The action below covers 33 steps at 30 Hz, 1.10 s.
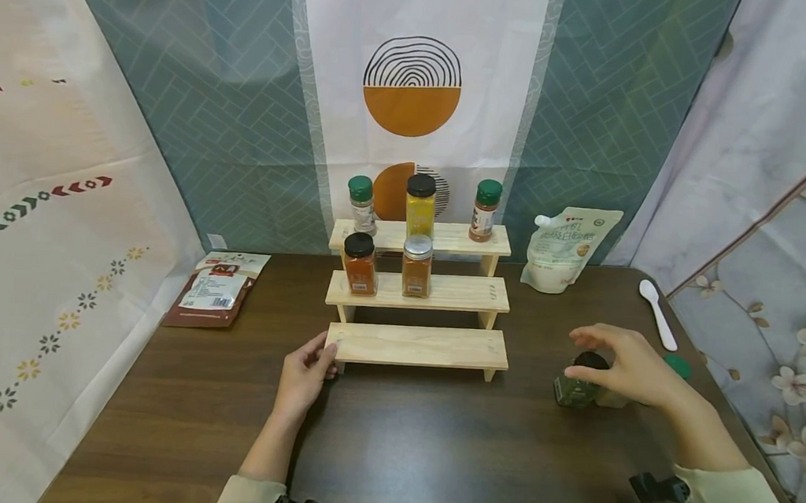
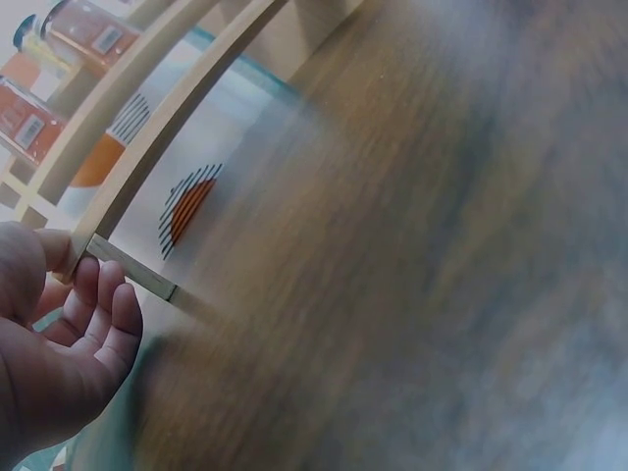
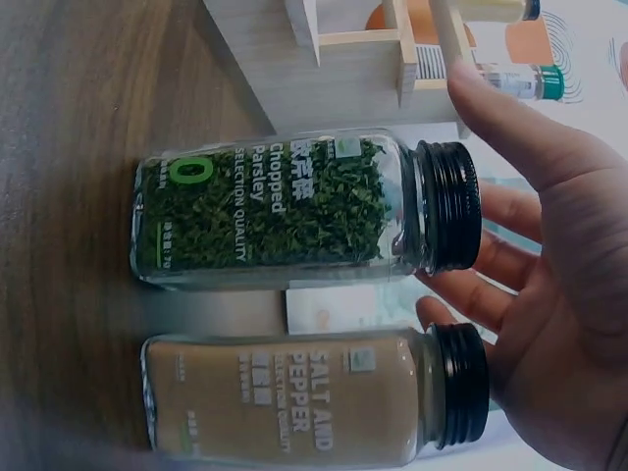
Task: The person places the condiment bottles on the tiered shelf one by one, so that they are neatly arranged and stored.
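My left hand (image 1: pixel 303 374) grips the left end of the lowest step of a three-step wooden rack (image 1: pixel 417 346), thumb on the board and fingers curled at its end. At the right, my right hand (image 1: pixel 624 369) is spread around a chopped parsley jar (image 3: pixel 265 206) with a black lid. Its thumb and fingers stand apart on either side of the lid, without closing on it. Beside the parsley stands a salt and pepper jar (image 3: pixel 285 397), also black-lidded, mostly hidden by the hand in the head view.
Rack jars include an orange-red spice jar (image 1: pixel 361 264), a silver-lidded jar (image 1: pixel 417 267), a yellow jar (image 1: pixel 421 205) and two green-lidded jars. A white spouted pouch (image 1: pixel 566 250), a white spoon (image 1: pixel 658 315) and a green lid (image 1: pixel 678 365) are rightward; a brown packet (image 1: pixel 218 292) lies left.
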Each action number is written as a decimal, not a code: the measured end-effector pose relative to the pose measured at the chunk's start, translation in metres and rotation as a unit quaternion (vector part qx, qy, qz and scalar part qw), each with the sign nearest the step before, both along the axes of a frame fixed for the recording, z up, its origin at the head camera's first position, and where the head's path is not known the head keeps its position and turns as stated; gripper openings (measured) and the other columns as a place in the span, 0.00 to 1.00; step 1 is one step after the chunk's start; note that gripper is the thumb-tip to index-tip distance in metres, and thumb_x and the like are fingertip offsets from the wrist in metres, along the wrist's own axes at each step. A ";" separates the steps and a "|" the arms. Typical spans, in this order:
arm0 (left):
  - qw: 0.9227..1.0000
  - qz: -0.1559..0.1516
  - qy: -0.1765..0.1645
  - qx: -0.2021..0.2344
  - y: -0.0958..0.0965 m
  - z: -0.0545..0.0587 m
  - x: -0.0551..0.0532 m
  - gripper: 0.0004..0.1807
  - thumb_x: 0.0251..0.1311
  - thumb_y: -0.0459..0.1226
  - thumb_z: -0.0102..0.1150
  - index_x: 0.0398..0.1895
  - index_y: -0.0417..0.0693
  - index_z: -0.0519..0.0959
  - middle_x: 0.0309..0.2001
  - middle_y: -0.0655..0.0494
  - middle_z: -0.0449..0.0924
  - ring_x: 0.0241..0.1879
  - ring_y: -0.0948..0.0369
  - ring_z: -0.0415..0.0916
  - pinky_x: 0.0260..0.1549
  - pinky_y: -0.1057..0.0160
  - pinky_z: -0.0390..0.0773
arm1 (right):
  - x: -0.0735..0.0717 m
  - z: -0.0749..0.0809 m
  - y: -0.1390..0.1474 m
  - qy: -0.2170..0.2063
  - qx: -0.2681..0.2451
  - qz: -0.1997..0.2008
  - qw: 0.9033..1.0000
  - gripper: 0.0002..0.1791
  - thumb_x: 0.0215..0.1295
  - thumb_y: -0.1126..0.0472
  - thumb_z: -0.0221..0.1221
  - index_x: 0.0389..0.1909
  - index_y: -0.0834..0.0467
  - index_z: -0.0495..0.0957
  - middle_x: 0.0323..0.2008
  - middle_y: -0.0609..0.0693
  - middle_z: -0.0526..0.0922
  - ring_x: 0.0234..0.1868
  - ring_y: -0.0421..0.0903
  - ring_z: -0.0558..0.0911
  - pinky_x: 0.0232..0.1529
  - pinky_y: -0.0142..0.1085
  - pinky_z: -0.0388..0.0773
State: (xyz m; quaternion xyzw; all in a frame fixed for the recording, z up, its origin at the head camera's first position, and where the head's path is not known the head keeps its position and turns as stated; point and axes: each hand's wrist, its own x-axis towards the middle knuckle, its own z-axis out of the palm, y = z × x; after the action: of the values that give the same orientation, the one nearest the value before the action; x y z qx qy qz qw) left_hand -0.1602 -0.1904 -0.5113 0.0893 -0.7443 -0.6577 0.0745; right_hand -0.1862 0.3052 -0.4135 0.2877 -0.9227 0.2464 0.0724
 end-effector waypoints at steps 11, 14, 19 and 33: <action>1.000 -0.005 -0.010 0.001 -0.001 -0.001 0.002 0.26 0.73 0.37 0.59 0.69 0.33 0.71 0.37 0.45 0.79 0.31 0.60 0.78 0.32 0.68 0.83 | 0.001 -0.009 0.012 0.020 0.022 0.026 0.999 0.31 0.40 0.48 0.82 0.45 0.57 0.84 0.39 0.43 0.84 0.36 0.39 0.81 0.33 0.35 0.80; 1.000 -0.004 -0.009 -0.001 -0.001 -0.002 0.002 0.25 0.73 0.37 0.59 0.68 0.34 0.72 0.37 0.45 0.79 0.30 0.61 0.78 0.32 0.68 0.83 | 0.001 -0.010 0.015 0.038 0.023 0.029 0.999 0.31 0.37 0.49 0.83 0.44 0.56 0.85 0.37 0.40 0.83 0.35 0.37 0.80 0.31 0.36 0.79; 1.000 0.001 -0.002 -0.002 -0.001 -0.002 0.001 0.24 0.73 0.37 0.58 0.68 0.34 0.73 0.37 0.44 0.79 0.30 0.62 0.78 0.31 0.69 0.83 | 0.003 -0.011 0.017 0.057 0.011 0.029 0.998 0.29 0.37 0.53 0.84 0.43 0.56 0.85 0.35 0.38 0.82 0.33 0.34 0.78 0.29 0.38 0.79; 1.000 0.002 0.001 -0.006 0.000 -0.001 0.000 0.24 0.73 0.35 0.58 0.67 0.33 0.73 0.36 0.44 0.79 0.29 0.61 0.78 0.30 0.69 0.83 | -0.001 -0.007 0.008 0.118 -0.017 0.019 0.993 0.26 0.43 0.60 0.81 0.45 0.58 0.84 0.38 0.40 0.83 0.37 0.40 0.82 0.34 0.40 0.82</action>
State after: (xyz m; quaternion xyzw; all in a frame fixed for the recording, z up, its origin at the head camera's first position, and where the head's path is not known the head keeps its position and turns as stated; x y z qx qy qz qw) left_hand -0.1604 -0.1900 -0.5123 0.0898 -0.7481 -0.6530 0.0768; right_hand -0.1869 0.3135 -0.4201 0.3307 -0.8977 0.2279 0.1812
